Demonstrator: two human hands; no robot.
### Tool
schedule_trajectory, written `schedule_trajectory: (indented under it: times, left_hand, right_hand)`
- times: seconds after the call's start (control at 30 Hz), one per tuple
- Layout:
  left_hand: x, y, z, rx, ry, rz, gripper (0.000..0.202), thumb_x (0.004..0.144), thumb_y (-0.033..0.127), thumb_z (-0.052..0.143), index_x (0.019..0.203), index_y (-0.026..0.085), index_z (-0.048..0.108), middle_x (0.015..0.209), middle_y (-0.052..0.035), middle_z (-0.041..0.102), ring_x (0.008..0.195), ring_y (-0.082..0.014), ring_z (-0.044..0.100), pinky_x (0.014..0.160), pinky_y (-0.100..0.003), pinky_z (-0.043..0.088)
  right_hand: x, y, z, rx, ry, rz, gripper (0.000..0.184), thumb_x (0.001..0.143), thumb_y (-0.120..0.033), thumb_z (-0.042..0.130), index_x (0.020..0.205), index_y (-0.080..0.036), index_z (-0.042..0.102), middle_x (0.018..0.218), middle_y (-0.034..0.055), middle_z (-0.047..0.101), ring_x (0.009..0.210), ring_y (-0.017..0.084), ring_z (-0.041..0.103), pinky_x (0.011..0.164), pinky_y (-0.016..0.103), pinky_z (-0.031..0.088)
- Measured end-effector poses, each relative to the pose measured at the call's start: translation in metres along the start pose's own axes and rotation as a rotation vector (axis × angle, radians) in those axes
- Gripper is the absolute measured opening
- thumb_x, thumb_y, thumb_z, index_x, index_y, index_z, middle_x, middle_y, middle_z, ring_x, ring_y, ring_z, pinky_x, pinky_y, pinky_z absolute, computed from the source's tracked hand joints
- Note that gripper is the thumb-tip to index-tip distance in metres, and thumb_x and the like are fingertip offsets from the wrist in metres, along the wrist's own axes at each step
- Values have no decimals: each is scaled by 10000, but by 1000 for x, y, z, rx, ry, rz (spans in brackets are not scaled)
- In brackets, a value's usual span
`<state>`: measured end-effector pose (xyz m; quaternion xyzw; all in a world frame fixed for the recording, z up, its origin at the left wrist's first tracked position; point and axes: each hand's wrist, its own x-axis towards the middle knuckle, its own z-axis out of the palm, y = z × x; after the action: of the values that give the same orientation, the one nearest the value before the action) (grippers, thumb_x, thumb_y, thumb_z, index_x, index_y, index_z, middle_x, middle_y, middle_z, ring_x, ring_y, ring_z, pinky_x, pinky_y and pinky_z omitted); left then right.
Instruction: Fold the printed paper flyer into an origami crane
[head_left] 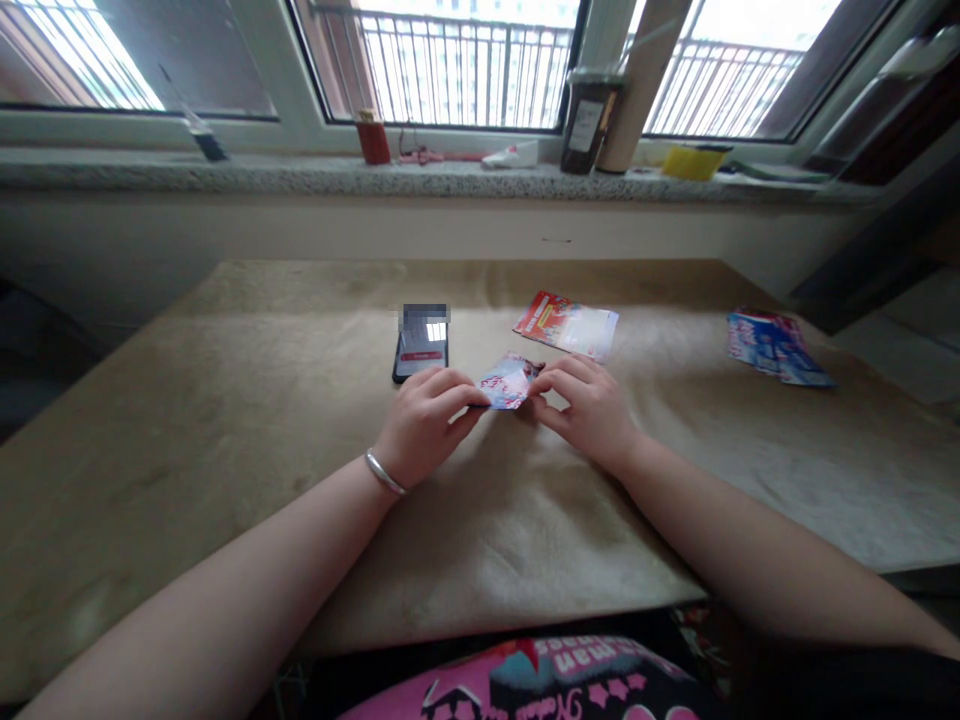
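Observation:
A small blue, white and pink printed paper card (505,382) is between my hands, just above or on the cloth-covered table (247,430). My left hand (431,415), below a silver bangle, pinches its left edge. My right hand (581,405) has thumb and forefinger closed at its right edge. Close behind my left fingers lies a black phone (422,345) with a lit screen. Past my right hand lies a red and white printed booklet or leaflet (566,325). The card's exact kind is too small to tell.
Several blue and pink printed cards (776,347) lie fanned at the table's right. Behind the table, a stone windowsill (300,178) holds a red container (373,140), a dark box (589,122) and a yellow item (694,162). The table's front edge is near my body.

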<state>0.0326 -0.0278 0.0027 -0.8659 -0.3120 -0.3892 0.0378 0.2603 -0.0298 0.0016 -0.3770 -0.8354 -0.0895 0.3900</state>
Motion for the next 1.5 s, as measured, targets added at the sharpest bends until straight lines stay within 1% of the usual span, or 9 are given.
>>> schedule_trajectory:
  times: [0.17, 0.43, 0.63, 0.83, 0.93, 1.03, 1.13, 1.27, 1.5]
  left_hand:
    - [1, -1, 0, -64, 13, -3, 67, 850, 192, 576, 823, 193, 637, 823, -29, 626, 755, -137, 564, 710, -273, 479]
    - [1, -1, 0, -61, 47, 3, 45, 833, 193, 606, 841, 202, 650, 825, -25, 623, 763, -144, 554, 739, -303, 479]
    - [2, -1, 3, -169, 83, -171, 101, 802, 166, 620, 898, 190, 637, 888, -44, 591, 868, -166, 561, 785, -328, 506]
    - [-1, -7, 8, -352, 102, -355, 88, 802, 137, 581, 855, 179, 639, 948, -47, 544, 850, -131, 577, 651, -224, 546]
    - [-2, -7, 9, -453, 89, -392, 95, 818, 140, 551, 867, 171, 626, 984, -59, 544, 879, -135, 588, 679, -235, 566]
    - [-1, -7, 9, -502, 86, -383, 88, 846, 192, 548, 892, 167, 618, 1010, -70, 539, 941, -149, 580, 745, -268, 571]
    - [-1, -5, 8, -521, 97, -390, 94, 846, 241, 573, 887, 167, 614, 1009, -70, 534, 943, -150, 574, 737, -264, 570]
    - [0, -1, 6, -504, 120, -417, 87, 808, 147, 561, 878, 175, 605, 1017, -66, 536, 932, -151, 569, 672, -239, 562]
    - [4, 2, 1, -334, 104, -166, 242, 761, 1, 498, 880, 182, 606, 920, -33, 600, 888, -143, 561, 811, -305, 502]
  right_hand:
    - [-2, 2, 1, 33, -2, 39, 48, 813, -214, 585, 795, -221, 629, 820, 30, 642, 802, 180, 579, 751, 326, 463]
    - [0, -2, -2, -36, -27, 5, 69, 796, -185, 582, 743, -217, 612, 808, 27, 643, 781, 175, 571, 726, 312, 455]
    - [-1, 0, 0, 2, 8, 51, 62, 784, -183, 586, 737, -217, 609, 800, 31, 643, 794, 189, 578, 728, 324, 461]
    - [-3, 1, 2, 9, -21, 48, 60, 802, -189, 584, 757, -214, 615, 814, 33, 649, 800, 181, 588, 730, 316, 462]
    - [-3, 1, 3, 0, -26, 39, 56, 803, -195, 590, 759, -212, 619, 803, 30, 647, 777, 172, 587, 718, 303, 463]
    - [-3, 1, 3, 14, -49, 35, 62, 803, -192, 588, 755, -212, 622, 804, 31, 646, 775, 166, 587, 704, 290, 468]
    - [-3, 0, 2, 12, -94, -15, 77, 820, -206, 578, 759, -206, 626, 824, 38, 648, 797, 168, 589, 703, 288, 472]
    - [-3, -2, 2, 6, -148, -65, 117, 861, -258, 559, 790, -210, 638, 831, 35, 654, 826, 166, 585, 735, 288, 467]
    - [-2, -2, 2, 39, -94, 56, 97, 865, -246, 551, 829, -225, 639, 872, 22, 670, 830, 153, 611, 742, 268, 483]
